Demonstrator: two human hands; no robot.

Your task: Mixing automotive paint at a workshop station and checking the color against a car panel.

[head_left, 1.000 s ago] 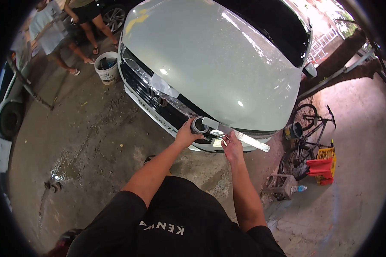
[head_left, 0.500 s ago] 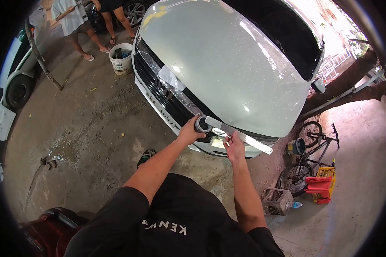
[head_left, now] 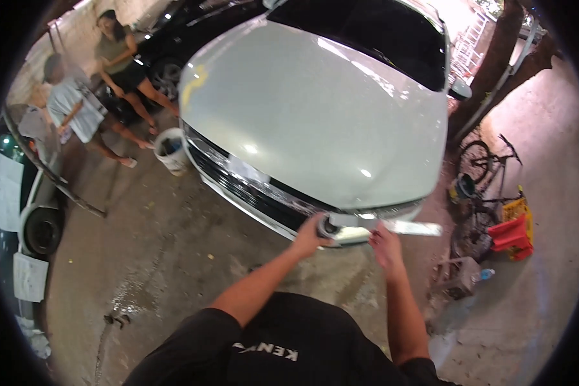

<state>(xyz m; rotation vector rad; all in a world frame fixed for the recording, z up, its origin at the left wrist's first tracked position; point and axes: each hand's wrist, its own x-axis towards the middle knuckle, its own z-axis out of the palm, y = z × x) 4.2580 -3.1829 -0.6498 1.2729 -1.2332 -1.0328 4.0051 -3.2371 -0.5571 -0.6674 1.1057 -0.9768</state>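
My left hand [head_left: 307,238] is closed round a small dark round thing [head_left: 329,226] with a hollow middle; whether it is a cup or a roll, I cannot tell. A flat silver strip [head_left: 421,229] runs rightward from its mouth. Fingers of my right hand [head_left: 385,246] pinch that strip near its middle. Both hands are in front of a pale car [head_left: 315,122], by the headlight [head_left: 399,210] on its right-hand front corner. Film or tape seems to cover parts of the grille [head_left: 238,190].
Two people stand at far left, beside a white bucket [head_left: 171,153]. A pole [head_left: 55,177] leans near a parked vehicle at left. To the right are a bicycle [head_left: 479,193], a dark bucket [head_left: 461,188], a grey crate [head_left: 457,276], a red cloth [head_left: 511,233] and a tree trunk [head_left: 489,71].
The view has tilted, bringing the two people more fully into sight. Both hands now appear lower and farther right. The silver strip lies nearly level, where it sloped down rightward before.
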